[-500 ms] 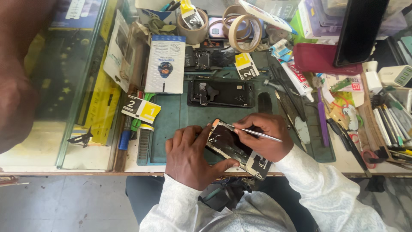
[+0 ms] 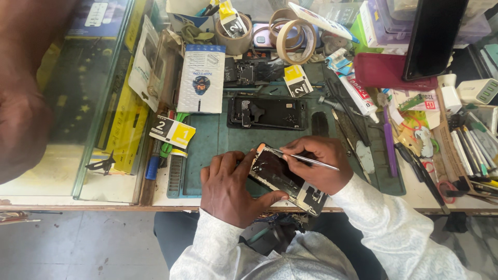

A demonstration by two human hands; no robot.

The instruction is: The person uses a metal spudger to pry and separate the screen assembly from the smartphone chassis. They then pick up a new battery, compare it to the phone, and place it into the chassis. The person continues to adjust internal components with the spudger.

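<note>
Here, left hand [image 2: 228,189] gripping opened phone [image 2: 282,176], right hand [image 2: 319,163] pinching metal tool [image 2: 306,159], tip hidden

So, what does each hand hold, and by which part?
The left hand grips the opened phone by its left long edge, thumb under the lower side. The right hand pinches a thin metal tool around its middle, tip on the phone's top end.

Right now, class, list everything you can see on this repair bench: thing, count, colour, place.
opened phone: one, dark, tilted, near edge
metal tool: one, silver, over that phone
phone frame: one, black, mat centre
work mat: one, green, bench middle
tape rolls: two at least, tan, far edge
white packet: one, left of the frame
red tray: one, far right
left hand: steadies the opened phone
right hand: grips the metal tool
</note>
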